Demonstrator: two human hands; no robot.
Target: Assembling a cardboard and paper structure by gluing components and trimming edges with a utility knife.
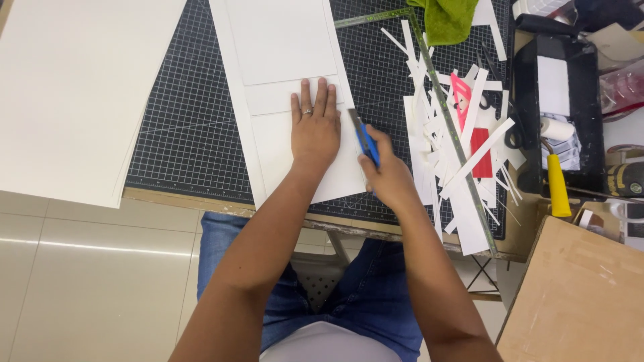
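Seated in jeans (376, 295), the person is mid-cut: left hand (314, 127) flat, fingers spread, pinning white board (282, 47) on the mat (188, 127); right hand (386, 174) fisted around a blue knife (365, 142) at the board's edge. Drawing it straight needs steady pressure.

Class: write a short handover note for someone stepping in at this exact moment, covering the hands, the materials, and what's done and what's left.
Left hand: flat on the white board, pinning it to the cutting mat.
Right hand: grips the blue knife at the board's right edge.
Done: many offcut strips lie right of the board, over the steel ruler.
Left: this edge cut looks unfinished.
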